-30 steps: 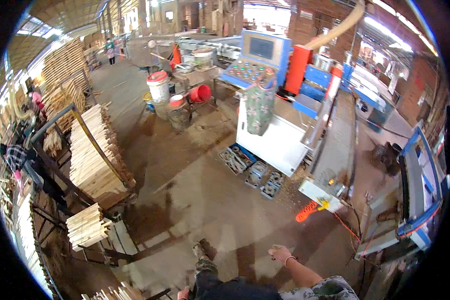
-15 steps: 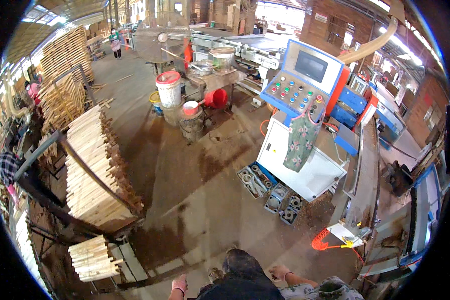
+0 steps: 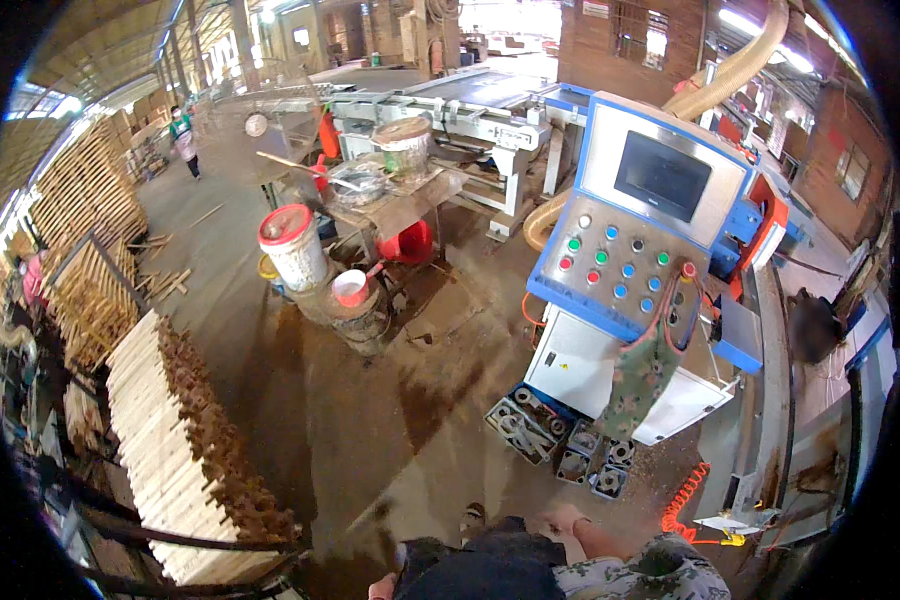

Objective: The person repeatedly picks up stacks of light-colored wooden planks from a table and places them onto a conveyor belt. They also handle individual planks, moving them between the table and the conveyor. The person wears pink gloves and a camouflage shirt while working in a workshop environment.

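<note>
My left hand only just shows at the lower edge, beside my dark clothing; its fingers are hidden. My right hand hangs low in front of my body, too smeared to read its fingers. Neither touches any object that I can see. Ahead on the right stands a control console with a dark screen and rows of coloured buttons. A flowered green cloth hangs from its panel. On the floor before its white cabinet lie blue trays of metal parts.
A long stack of wood strips stands at left. Farther ahead are a red-rimmed white bucket, a red pail and a cluttered bench. A coiled orange hose hangs at right. A person stands far left.
I have moved closer to the console, which looks larger. My left hand has dropped mostly out of sight; my right hand has shifted slightly upward in the picture.
</note>
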A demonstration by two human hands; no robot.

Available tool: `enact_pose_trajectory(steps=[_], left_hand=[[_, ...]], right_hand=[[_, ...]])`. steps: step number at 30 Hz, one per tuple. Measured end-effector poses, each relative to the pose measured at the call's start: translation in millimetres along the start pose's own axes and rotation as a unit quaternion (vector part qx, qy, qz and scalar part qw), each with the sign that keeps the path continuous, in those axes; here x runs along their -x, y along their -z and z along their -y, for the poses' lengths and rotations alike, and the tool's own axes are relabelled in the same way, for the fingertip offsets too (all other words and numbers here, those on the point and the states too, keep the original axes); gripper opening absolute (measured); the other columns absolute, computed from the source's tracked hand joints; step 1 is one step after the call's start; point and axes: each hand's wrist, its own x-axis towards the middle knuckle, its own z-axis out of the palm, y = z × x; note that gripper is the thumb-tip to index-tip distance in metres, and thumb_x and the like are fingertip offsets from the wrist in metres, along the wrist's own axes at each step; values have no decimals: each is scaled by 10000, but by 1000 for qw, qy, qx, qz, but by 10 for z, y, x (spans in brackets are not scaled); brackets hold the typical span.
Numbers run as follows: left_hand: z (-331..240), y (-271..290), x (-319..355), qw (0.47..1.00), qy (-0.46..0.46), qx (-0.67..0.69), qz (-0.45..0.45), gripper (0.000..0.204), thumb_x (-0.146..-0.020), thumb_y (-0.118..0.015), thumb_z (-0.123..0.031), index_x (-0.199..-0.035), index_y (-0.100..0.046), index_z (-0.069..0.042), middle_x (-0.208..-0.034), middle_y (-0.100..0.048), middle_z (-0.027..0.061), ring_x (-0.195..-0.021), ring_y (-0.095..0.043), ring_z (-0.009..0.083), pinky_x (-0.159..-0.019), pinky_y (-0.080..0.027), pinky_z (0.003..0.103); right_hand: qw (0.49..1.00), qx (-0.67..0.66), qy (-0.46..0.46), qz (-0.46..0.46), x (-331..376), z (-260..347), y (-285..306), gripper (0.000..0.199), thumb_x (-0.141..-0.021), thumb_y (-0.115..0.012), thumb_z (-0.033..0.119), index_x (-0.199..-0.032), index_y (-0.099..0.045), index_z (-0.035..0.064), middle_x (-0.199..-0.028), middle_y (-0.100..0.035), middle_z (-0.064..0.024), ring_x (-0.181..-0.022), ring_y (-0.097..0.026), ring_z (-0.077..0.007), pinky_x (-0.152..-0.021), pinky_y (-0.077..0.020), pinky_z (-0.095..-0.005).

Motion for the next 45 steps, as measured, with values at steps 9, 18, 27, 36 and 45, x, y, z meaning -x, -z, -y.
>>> enact_pose_trajectory(steps=[9, 18, 27, 36, 45], left_hand=[[-2355, 287, -1431, 998, -2, -30, 57, 236, -1001, -635, -252, -1209, -717, -177, -1014, -764, 126, -922, -749, 321, -769, -600, 486], [-4846, 1396, -3403, 992, 6, -111, 66, 238, -1007, -619, -238, -1217, -714, -179, -1019, -764, 132, -935, -748, 329, -776, -599, 492], [-7504, 1377, -5183, 976, -51, -198, 70, 243, -1012, -604, -223, -1225, -712, -181, -1024, -763, 137, -947, -747, 338, -784, -598, 497], [-9844, -333, -5972, 919, -113, -348, 145, 249, -1018, -588, -208, -1234, -709, -183, -1029, -762, 143, -960, -746, 347, -791, -597, 503], [-11859, -1690, -7002, 737, -291, -589, 159, 257, -1021, -577, -187, -1241, -709, -168, -1038, -761, 159, -981, -744, 360, -814, -595, 500]], right_hand=[[969, -129, 211, -13, -1780, 2403, 956, 307, -993, -656, 264, -1185, -675, 26, -887, -689, -98, -625, -599, -208, -579, -496, -378], [995, 71, 12, -62, -2515, 4451, 2360, 549, -917, -650, 449, -1292, -703, 51, -1227, -727, -184, -1102, -707, -308, -870, -566, -430], [986, -39, -84, -137, -3475, 4776, 3470, 674, -886, -652, 540, -1311, -714, 22, -1352, -697, -231, -1272, -652, -403, -1076, -506, -482], [987, 142, -75, 14, -4868, 4144, 4925, 276, -954, -607, 138, -1194, -738, 100, -1083, -770, -190, -964, -760, -405, -821, -628, -483], [871, -416, -60, -255, -4987, 4901, 7258, 374, -974, -629, 318, -1098, -700, -27, -875, -731, -174, -724, -702, -205, -627, -561, -393]])
